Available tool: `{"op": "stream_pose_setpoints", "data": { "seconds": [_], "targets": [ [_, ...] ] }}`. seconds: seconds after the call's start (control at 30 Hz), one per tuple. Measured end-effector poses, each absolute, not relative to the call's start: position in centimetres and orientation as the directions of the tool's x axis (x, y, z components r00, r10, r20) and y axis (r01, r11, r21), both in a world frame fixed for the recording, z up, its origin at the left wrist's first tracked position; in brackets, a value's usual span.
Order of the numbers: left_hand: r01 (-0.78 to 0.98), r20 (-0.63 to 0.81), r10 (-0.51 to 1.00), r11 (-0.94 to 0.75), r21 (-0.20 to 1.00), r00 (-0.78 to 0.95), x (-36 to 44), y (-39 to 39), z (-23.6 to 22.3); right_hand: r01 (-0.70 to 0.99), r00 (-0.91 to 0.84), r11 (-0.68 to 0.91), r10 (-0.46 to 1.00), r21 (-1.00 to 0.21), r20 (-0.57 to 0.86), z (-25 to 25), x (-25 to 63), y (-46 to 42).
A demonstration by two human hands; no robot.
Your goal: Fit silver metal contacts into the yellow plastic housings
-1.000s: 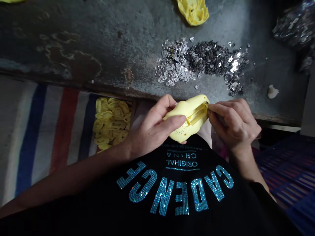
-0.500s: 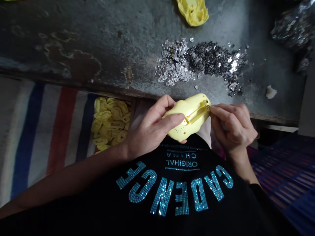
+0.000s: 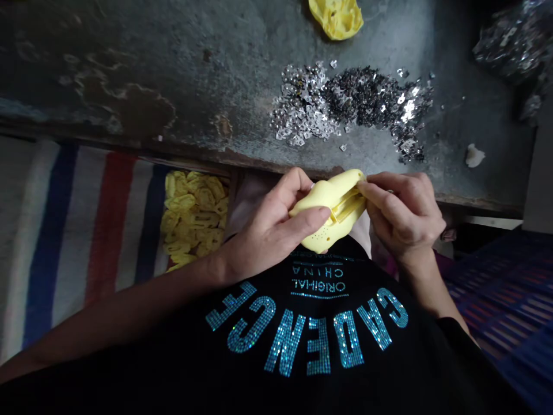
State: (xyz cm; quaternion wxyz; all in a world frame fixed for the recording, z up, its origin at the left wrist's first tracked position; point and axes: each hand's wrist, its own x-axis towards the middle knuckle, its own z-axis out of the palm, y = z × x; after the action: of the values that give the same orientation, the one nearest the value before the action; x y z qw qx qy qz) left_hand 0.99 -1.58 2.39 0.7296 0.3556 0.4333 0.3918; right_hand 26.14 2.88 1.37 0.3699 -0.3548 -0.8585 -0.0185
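My left hand (image 3: 270, 230) is wrapped round a pale yellow plastic shell (image 3: 332, 202) held just below the table's front edge, thumb lying across its top. My right hand (image 3: 401, 210) pinches at the shell's right end, where a slot runs along its side. The fingertips are pressed together over that end, and whatever small piece they hold is hidden. A heap of small shiny metal clips (image 3: 349, 106) lies on the worn grey table (image 3: 173, 75) just beyond my hands.
Another yellow shell (image 3: 337, 17) lies at the table's far edge. A container of several yellow shells (image 3: 194, 210) sits below the table to the left, beside a striped sack (image 3: 78, 225). A crumpled foil bag (image 3: 514, 40) is at the far right, with a small white scrap (image 3: 474, 155) nearer.
My right fingers have slid further over the shell's right end, covering the small metal piece seen at its tip before. The shell has tipped slightly toward my left hand.
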Motion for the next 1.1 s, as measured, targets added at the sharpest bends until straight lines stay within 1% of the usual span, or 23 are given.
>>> {"op": "stream_pose_setpoints", "data": {
  "seconds": [0.03,0.07,0.1,0.13,0.2,0.27,0.3,0.37,0.43,0.53,0.67,0.73,0.8,0.87,0.93,1.0,1.1],
  "targets": [
    [-0.247,-0.347,0.885,0.427,0.87,0.31,0.9,-1.6,2.3,0.62,-0.489,0.754,0.587,-0.216,0.645,1.3,26.1,2.9],
    [-0.235,-0.343,0.89,0.418,0.878,0.302,0.9,-1.6,2.3,0.615,-0.491,0.752,0.602,-0.238,0.63,1.2,26.2,2.9],
    [-0.226,-0.34,0.895,0.409,0.884,0.29,0.8,-1.7,2.2,0.605,-0.478,0.738,0.638,-0.3,0.604,1.2,26.3,3.0],
    [-0.214,-0.339,0.9,0.401,0.891,0.275,0.7,-1.7,2.2,0.59,-0.447,0.702,0.695,-0.398,0.563,1.2,26.5,3.0],
    [-0.183,-0.332,0.912,0.379,0.907,0.241,0.7,-1.8,2.2,0.519,-0.37,0.577,0.817,-0.631,0.442,1.3,26.9,3.4],
    [-0.168,-0.314,0.918,0.358,0.918,0.24,0.7,-1.9,2.3,0.403,-0.346,0.439,0.885,-0.803,0.31,1.4,27.5,4.1],
    [-0.171,-0.302,0.92,0.349,0.921,0.251,0.8,-1.9,2.4,0.351,-0.362,0.383,0.897,-0.854,0.254,1.4,27.8,4.4],
    [-0.167,-0.274,0.922,0.326,0.93,0.274,0.9,-2.0,2.5,0.294,-0.412,0.313,0.894,-0.903,0.176,1.5,28.1,5.1],
    [-0.13,-0.245,0.931,0.288,0.949,0.272,1.1,-2.1,2.7,0.297,-0.444,0.295,0.885,-0.908,0.142,1.9,28.2,5.6],
    [-0.035,-0.199,0.946,0.215,0.976,0.255,1.5,-2.1,3.1,0.355,-0.464,0.319,0.876,-0.879,0.131,2.8,28.0,5.9],
    [0.08,-0.052,0.951,0.028,0.996,0.306,2.1,-1.9,3.7,0.489,-0.465,0.419,0.867,-0.765,0.177,3.5,27.6,5.4],
    [0.148,-0.002,0.936,-0.053,0.988,0.353,2.2,-1.8,3.9,0.516,-0.454,0.473,0.858,-0.714,0.24,3.0,27.7,5.0],
    [0.194,-0.002,0.913,-0.085,0.977,0.408,1.9,-1.8,3.8,0.493,-0.423,0.519,0.844,-0.698,0.328,1.8,27.8,4.5],
    [0.17,-0.001,0.881,-0.09,0.981,0.473,1.5,-1.7,3.5,0.43,-0.342,0.539,0.839,-0.724,0.422,0.3,27.9,3.8],
    [0.105,0.038,0.848,-0.11,0.988,0.529,1.2,-1.5,3.1,0.345,-0.239,0.555,0.832,-0.757,0.501,-1.1,27.9,3.0],
    [0.09,0.073,0.808,-0.154,0.984,0.584,1.1,-1.1,2.7,0.307,-0.154,0.583,0.81,-0.752,0.565,-2.1,27.7,2.3],
    [0.134,0.077,0.733,-0.225,0.965,0.676,1.5,-0.3,2.6,0.39,-0.104,0.626,0.759,-0.675,0.643,-2.6,27.5,1.7]
  ]
}}
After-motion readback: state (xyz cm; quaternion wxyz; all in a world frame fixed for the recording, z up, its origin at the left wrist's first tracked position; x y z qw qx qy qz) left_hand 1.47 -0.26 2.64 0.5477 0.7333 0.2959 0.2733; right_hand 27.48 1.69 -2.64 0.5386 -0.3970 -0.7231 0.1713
